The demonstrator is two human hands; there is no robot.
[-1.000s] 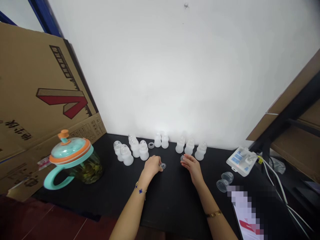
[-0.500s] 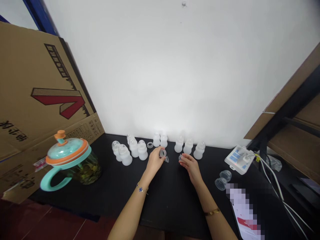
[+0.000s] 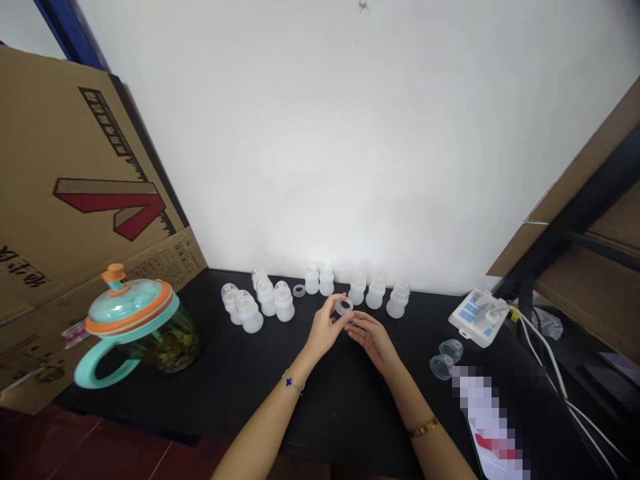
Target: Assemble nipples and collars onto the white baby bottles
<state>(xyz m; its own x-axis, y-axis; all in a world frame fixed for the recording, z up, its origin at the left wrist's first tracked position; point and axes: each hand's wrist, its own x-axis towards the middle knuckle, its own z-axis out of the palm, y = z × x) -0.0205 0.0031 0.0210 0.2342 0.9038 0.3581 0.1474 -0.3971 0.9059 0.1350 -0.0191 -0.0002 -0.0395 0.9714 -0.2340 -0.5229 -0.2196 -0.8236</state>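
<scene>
My left hand (image 3: 324, 330) pinches a small translucent ring (image 3: 344, 307) above the black table (image 3: 225, 373). My right hand (image 3: 369, 337) meets it from the right, fingers curled close under the ring and touching the left fingertips; what it grips is hidden. Several small frosted white bottles (image 3: 260, 300) stand in a row along the wall behind the hands. A loose ring (image 3: 299, 291) lies among them.
A teal and orange lidded jug (image 3: 135, 327) stands at the left before a big cardboard box (image 3: 75, 200). Two clear domed caps (image 3: 447, 359) lie at the right near a white power strip (image 3: 479, 317) with cables. A shelf frame (image 3: 575, 220) rises at far right.
My left hand lifted the ring off the table and carried it right and up. My right hand came in to meet it. The view shifted slightly.
</scene>
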